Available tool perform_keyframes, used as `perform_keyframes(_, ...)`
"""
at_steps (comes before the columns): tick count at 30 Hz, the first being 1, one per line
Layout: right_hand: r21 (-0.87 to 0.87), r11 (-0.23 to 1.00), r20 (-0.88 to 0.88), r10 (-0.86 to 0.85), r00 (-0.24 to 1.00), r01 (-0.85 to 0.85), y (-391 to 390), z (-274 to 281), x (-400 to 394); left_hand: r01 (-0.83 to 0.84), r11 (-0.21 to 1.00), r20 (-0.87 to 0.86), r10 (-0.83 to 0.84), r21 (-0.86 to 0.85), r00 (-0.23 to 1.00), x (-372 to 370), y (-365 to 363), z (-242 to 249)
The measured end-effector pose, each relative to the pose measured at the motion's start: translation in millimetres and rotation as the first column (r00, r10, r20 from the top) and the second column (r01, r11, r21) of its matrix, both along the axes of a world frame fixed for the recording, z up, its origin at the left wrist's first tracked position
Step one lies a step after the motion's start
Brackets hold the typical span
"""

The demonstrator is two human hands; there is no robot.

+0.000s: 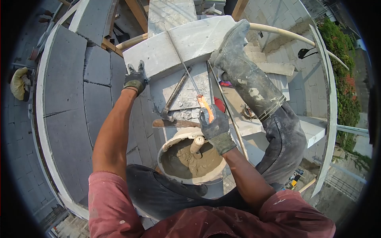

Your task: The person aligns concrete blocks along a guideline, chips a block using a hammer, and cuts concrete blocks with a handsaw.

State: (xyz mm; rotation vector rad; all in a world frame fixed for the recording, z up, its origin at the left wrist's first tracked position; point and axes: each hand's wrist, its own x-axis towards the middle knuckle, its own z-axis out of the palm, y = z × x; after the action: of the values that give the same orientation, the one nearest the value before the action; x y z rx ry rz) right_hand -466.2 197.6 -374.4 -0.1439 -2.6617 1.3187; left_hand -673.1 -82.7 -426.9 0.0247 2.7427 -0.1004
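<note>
Long white block (178, 47) lies crosswise at the far middle, its left end nearer than its right. Left hand (135, 79), in a dark glove, at the block's near left corner; fingers spread and extended, pressed to the block, not wrapped around anything. Right hand (216, 126), also gloved, near the middle; fingers closed around the orange handle (204, 106) of a long, thin-bladed saw (180, 58). Blade runs far and leftward over the block, its tip past the far edge; teeth too small to make out. A dusty boot (248, 73) bears on the block's right end, trouser leg bent back toward the near right. Between the hands, on a pale slab (158, 93) strewn with crumbs of debris, a hammer (176, 90) slants, head at the near end. Just nearer, a brown, flat strip (174, 123) lies crosswise at the far rim of a bucket (161, 162). Bucket holds wet grey mortar (178, 156); a round, pale wooden handle (196, 144) stands tilted in it. Big grey blockwork (65, 75) at left. Far left, beyond the wall edge, a figure in yellow (18, 84), well apart.
</note>
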Motion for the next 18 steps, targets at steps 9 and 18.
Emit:
perform_keyframes(9,0.053,0.995,0.032,-0.087,0.996,0.085,-21.8,4.3,-38.3,0.029,0.999,0.063,-0.027,-0.038,0.998,-2.3,-2.3,3.7)
perform_keyframes(18,0.139,0.984,-0.057,-0.108,0.993,0.115,-29.7,-32.0,-70.2,-0.031,0.999,0.039,0.03,0.038,0.999,-2.5,5.8,9.6)
